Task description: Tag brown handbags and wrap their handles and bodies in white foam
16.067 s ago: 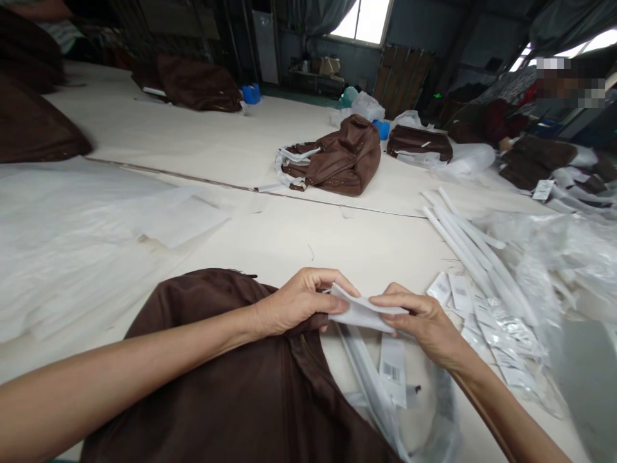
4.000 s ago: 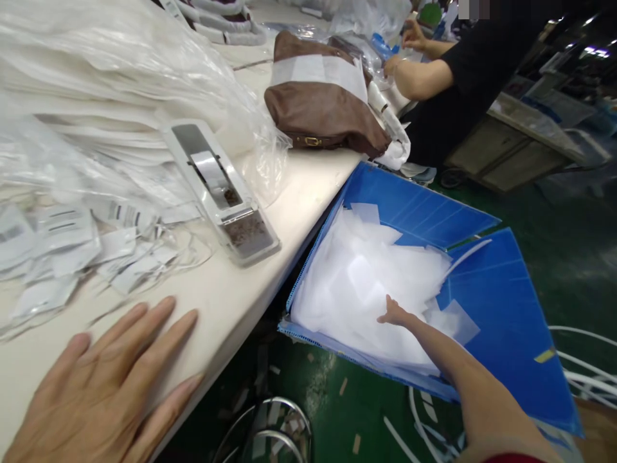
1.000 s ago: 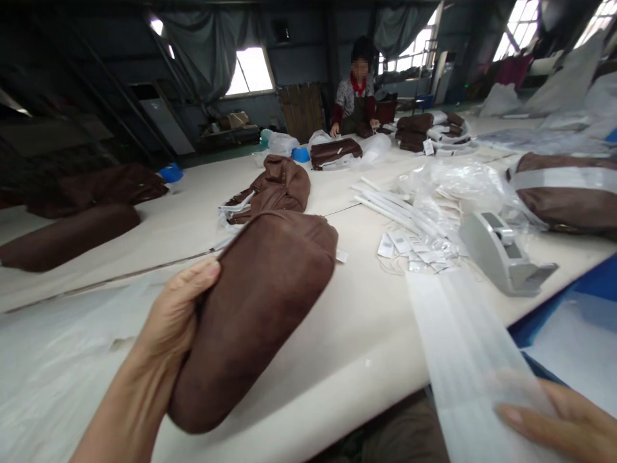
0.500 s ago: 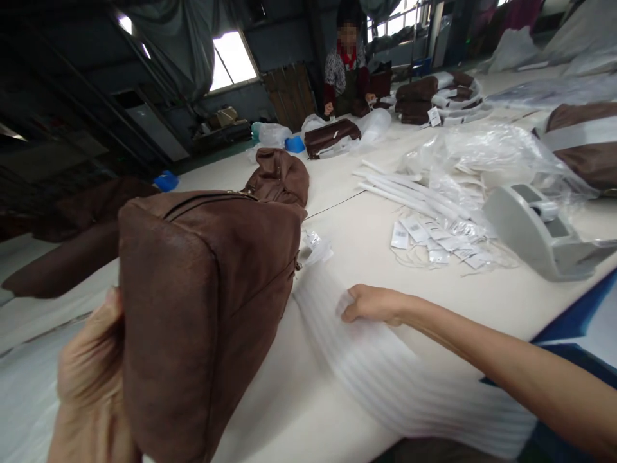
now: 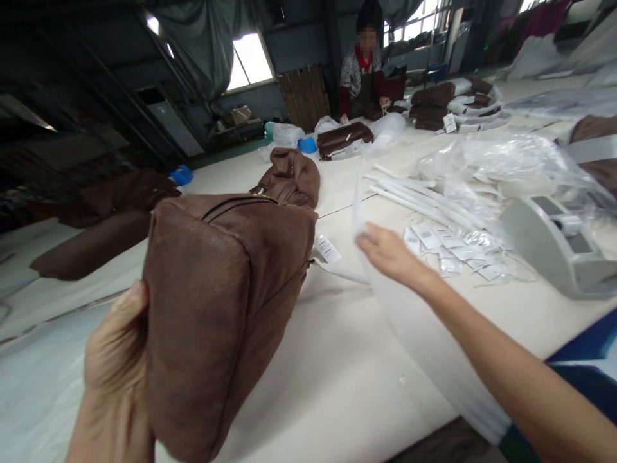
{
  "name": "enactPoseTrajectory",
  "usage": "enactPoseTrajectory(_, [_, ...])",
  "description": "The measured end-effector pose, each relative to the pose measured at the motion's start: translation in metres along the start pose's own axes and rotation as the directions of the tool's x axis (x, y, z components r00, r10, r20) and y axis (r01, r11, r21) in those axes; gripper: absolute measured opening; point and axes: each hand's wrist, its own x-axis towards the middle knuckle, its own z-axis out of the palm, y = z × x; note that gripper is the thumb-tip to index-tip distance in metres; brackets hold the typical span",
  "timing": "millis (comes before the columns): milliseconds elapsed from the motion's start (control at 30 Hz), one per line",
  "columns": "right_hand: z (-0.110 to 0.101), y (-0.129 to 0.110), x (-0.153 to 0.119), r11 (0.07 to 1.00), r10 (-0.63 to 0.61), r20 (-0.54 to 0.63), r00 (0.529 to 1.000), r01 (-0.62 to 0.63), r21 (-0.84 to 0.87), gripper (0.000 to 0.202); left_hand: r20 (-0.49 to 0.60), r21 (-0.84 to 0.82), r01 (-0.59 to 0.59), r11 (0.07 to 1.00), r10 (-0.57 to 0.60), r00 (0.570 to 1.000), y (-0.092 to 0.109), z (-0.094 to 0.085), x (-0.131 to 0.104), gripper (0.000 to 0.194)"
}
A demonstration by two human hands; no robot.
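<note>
My left hand (image 5: 116, 347) grips the end of a brown leather bag (image 5: 202, 321), thumb on the near side and the other fingers hidden behind it. The bag is tilted up off the table, its zipped top facing away. A white tag (image 5: 328, 249) lies beside its far side, next to a white strip running to the right. My right hand (image 5: 388, 254) is closed in a pinch on the edge of a thin white foam sheet (image 5: 424, 334). The sheet hangs slanting from the fingers toward the table's near edge, slightly blurred.
On the right lie white rods (image 5: 409, 199), several tags (image 5: 450, 262), clear plastic bags (image 5: 511, 161) and a grey tape dispenser (image 5: 554, 244). More brown bags rest at the left (image 5: 91, 244) and back. Across the table (image 5: 299, 360) stands a co-worker (image 5: 361, 77) handling bags.
My right hand has lifted the foam sheet up and away from the bag, turning it nearly edge-on. The tag beside the bag shows more clearly. My left hand keeps its grip as the view shifts left.
</note>
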Motion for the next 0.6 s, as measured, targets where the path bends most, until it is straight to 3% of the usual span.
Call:
enactPoseTrajectory(33, [0.024,-0.007,0.004,0.999,-0.033,0.225,0.974,0.030,0.017,0.022,-0.021,-0.014,0.032,0.999,-0.032,0.999,0.003,0.004,-0.003,0.016])
enactPoseTrajectory(67, [0.046,-0.012,0.002,0.998,-0.059,0.351,0.935,0.050,0.033,0.018,-0.038,-0.021,0.062,0.998,-0.062,0.997,0.005,0.006,-0.006,0.018])
enactPoseTrajectory(133, [0.080,-0.013,-0.020,0.996,-0.093,0.502,0.860,0.074,0.057,0.017,-0.033,-0.002,0.105,0.994,-0.105,0.994,0.007,0.006,-0.009,0.021])
enactPoseTrajectory(167, [0.089,-0.010,-0.037,0.990,-0.135,0.585,0.800,0.091,0.104,0.020,-0.016,0.013,0.115,0.993,-0.115,0.993,0.007,0.004,-0.010,0.023])
enactPoseTrajectory(200, [0.093,-0.003,-0.054,0.981,-0.145,0.633,0.760,0.030,0.189,0.019,0.002,0.024,0.121,0.992,-0.121,0.993,0.007,0.001,-0.011,0.024])
enactPoseTrajectory(300, [0.078,0.025,-0.092,0.846,0.038,0.621,0.783,-0.356,0.398,0.014,0.047,0.024,0.116,0.993,-0.117,0.992,0.004,-0.004,-0.014,0.027])
enactPoseTrajectory(367, [0.061,0.044,-0.096,0.719,0.192,0.553,0.811,-0.500,0.483,0.015,0.060,0.025,0.101,0.995,-0.102,0.993,0.003,-0.005,-0.018,0.034])
enactPoseTrajectory(467, [0.053,0.061,-0.075,0.700,0.302,0.473,0.828,-0.529,0.480,0.012,0.057,0.035,0.091,0.995,-0.093,0.994,0.002,-0.007,-0.019,0.049])
enactPoseTrajectory(600, [0.075,0.052,-0.026,0.794,0.282,0.463,0.840,-0.475,0.379,0.005,0.052,0.050,0.133,0.990,-0.136,0.989,-0.003,-0.015,-0.015,0.050])
